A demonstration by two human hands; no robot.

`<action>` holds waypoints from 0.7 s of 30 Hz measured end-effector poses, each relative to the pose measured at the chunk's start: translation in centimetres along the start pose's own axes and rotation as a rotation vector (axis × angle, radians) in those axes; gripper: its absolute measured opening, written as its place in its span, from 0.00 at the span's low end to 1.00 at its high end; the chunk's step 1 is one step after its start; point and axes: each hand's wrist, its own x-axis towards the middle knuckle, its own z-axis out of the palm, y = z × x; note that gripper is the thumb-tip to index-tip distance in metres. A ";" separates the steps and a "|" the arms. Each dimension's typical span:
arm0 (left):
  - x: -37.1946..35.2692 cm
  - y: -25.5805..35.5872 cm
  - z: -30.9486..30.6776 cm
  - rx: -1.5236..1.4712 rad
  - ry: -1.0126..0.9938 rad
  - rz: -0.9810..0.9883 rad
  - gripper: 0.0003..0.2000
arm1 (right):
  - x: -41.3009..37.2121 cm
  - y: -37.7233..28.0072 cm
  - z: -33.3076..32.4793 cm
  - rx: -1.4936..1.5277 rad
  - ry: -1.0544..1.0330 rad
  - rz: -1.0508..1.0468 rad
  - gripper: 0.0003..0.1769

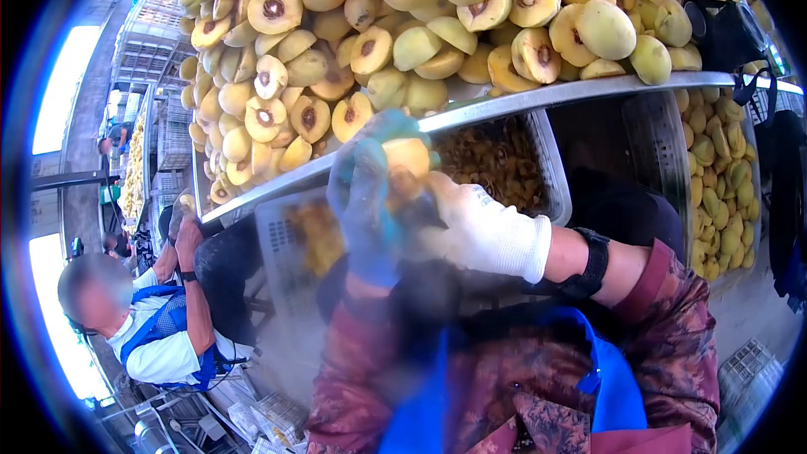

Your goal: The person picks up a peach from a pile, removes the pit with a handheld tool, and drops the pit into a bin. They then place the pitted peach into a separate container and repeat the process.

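Left hand [363,193]: grasping yellow peach [406,156], near table rim [521,102]. Right hand [492,227]: alongside; grip blurred, cannot tell. Hazard: loose hold, peach dropping into pit crate [551,160].

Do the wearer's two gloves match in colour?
No, the left hand is gloved in blue and grey, the right hand in white.

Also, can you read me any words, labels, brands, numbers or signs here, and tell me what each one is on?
No text can be read.
White glove on the right hand: a small patch of what looks like print, too small and blurred to read.
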 end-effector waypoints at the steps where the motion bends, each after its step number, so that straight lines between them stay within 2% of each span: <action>1: -0.1 -0.3 -0.1 0.050 0.030 0.015 0.25 | 0.1 0.6 0.5 -0.004 0.028 -0.026 0.25; 4: -0.4 -0.5 0.5 0.281 0.090 0.123 0.23 | 0.2 1.2 0.8 -0.001 0.033 -0.038 0.26; 7: 0.3 0.0 0.0 0.008 0.002 -0.091 0.22 | 0.3 0.6 0.1 0.178 -0.131 0.071 0.27; 9: 0.6 0.9 -0.5 0.193 -0.115 -0.039 0.22 | 0.2 1.1 0.5 0.222 -0.176 0.063 0.26; 10: 1.1 0.9 -0.8 0.142 -0.173 -0.093 0.22 | 0.3 1.8 1.1 0.174 -0.141 0.005 0.26; 11: 1.4 0.9 -1.1 0.090 -0.230 -0.146 0.23 | 0.1 2.0 1.2 0.205 -0.154 0.041 0.26; 12: 1.4 2.1 -0.8 0.029 -0.216 -0.341 0.21 | 0.1 1.9 1.1 0.235 -0.166 0.078 0.25; 14: 2.1 2.2 -1.7 0.046 -0.330 -0.346 0.22 | -0.2 -0.9 -0.5 0.454 -0.290 0.342 0.23; 16: 2.3 3.2 -1.5 0.109 -0.368 -0.391 0.23 | -0.5 -1.2 -1.0 0.600 -0.358 0.346 0.17; 19: 1.7 2.3 -2.1 -0.013 -0.322 -0.375 0.24 | -0.9 -1.1 -1.1 0.886 -0.526 0.302 0.09; 20: 1.3 2.2 -1.8 -0.047 -0.366 -0.313 0.25 | -1.0 -1.1 -1.2 0.991 -0.591 0.276 0.07; 21: 0.9 2.6 -1.4 -0.049 -0.313 -0.321 0.26 | -1.1 -0.9 -1.3 1.099 -0.636 0.307 0.06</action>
